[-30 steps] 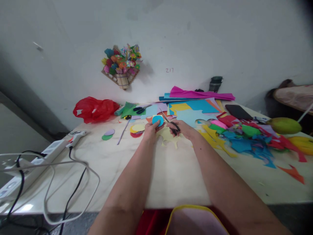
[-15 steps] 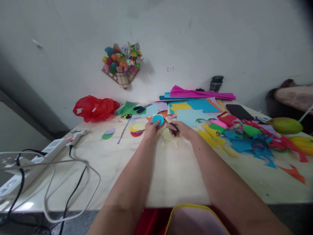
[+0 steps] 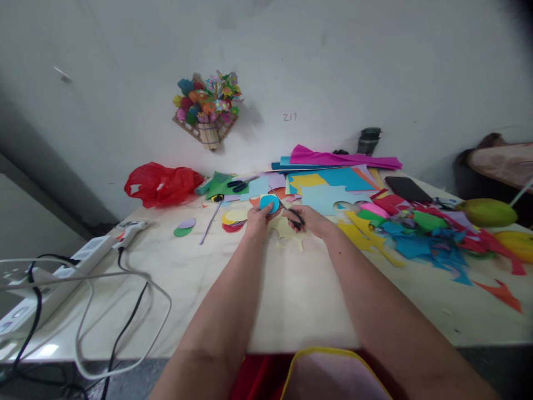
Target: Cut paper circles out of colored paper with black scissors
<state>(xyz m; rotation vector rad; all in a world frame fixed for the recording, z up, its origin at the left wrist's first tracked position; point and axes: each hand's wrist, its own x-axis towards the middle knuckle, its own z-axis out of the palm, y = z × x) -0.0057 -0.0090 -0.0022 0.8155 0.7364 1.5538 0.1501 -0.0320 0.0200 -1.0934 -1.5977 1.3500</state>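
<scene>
My left hand [image 3: 259,218] pinches a blue paper circle [image 3: 270,204], with a pale paper edge showing behind it. The fingers of my right hand [image 3: 308,218] are wrapped round the black handles of a pair of scissors [image 3: 295,216]. Its blades point up and left, right beside the circle's edge; whether they touch the paper I cannot tell. Under both hands lies a cut pale yellow paper scrap [image 3: 290,236]. Yellow and red paper circles [image 3: 234,220] overlap just left of my left hand. Farther left rest a lilac circle and a green circle [image 3: 182,232].
Colored paper sheets [image 3: 333,189] lie at the back, near a second pair of scissors [image 3: 239,185]. A pile of paper scraps [image 3: 428,233] covers the right side, beside a phone [image 3: 408,189]. A red plastic bag [image 3: 162,184] and a power strip [image 3: 89,255] with cables are at left.
Both hands stay almost in place, holding the blue circle and the scissors. Only a very slight shift of the view and of the circle shows.
</scene>
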